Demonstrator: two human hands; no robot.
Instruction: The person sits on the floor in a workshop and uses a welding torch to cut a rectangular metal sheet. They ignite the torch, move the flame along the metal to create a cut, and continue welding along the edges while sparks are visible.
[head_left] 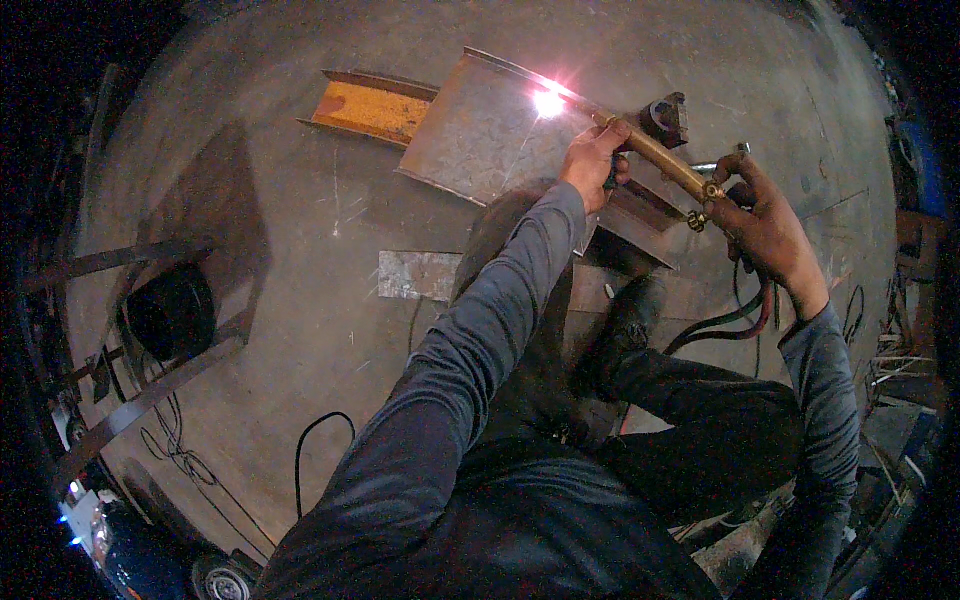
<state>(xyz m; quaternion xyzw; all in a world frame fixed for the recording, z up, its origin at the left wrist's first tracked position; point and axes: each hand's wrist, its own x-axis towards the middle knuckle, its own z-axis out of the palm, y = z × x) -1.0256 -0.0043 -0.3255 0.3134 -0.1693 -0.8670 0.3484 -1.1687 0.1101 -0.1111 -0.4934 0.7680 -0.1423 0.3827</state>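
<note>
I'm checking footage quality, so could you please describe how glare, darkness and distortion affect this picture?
Head view: white glare hides part of the metal plate; head view: corners sink into grainy black; head view: the floor bows, fisheye-style; head view: the brass torch looks fairly clear.

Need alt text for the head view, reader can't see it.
A person's left hand and right hand hold a brass-coloured torch, with a blinding white-pink glow at the upper edge of a flat grey steel piece. A yellow-painted beam sticks out to the left of that piece, above a grey floor.
</note>
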